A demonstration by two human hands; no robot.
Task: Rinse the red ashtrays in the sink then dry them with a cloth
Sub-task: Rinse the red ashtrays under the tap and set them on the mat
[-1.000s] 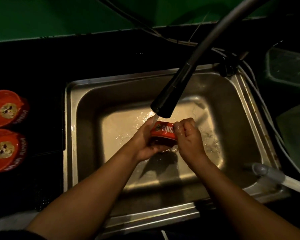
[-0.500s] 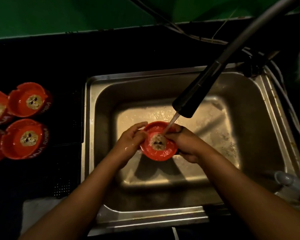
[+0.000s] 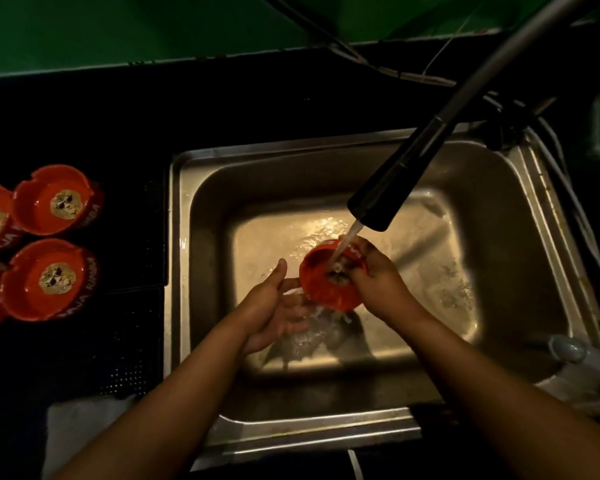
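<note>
A red ashtray (image 3: 321, 284) is held tilted over the steel sink (image 3: 201, 258), under the water stream from the black faucet head (image 3: 392, 188). My right hand (image 3: 378, 278) grips its right rim, with fingers curled over the edge into the bowl. My left hand (image 3: 274, 303) is just left of the ashtray, palm up and fingers relaxed, its fingertips under the ashtray's lower left side. Water runs off onto the sink floor. Several more red ashtrays (image 3: 54, 199) with a pale emblem inside sit on the dark counter at the left.
A pale cloth (image 3: 80, 431) lies on the counter at the bottom left. A white pipe or handle (image 3: 579, 358) lies at the sink's front right corner. Cables (image 3: 568, 188) run along the right rim. A green wall (image 3: 153, 26) stands behind.
The ashtray has tilted toward the left under the stream. My left hand has let go of its rim and dropped lower with the palm open. The camera shifted left, so more ashtrays show.
</note>
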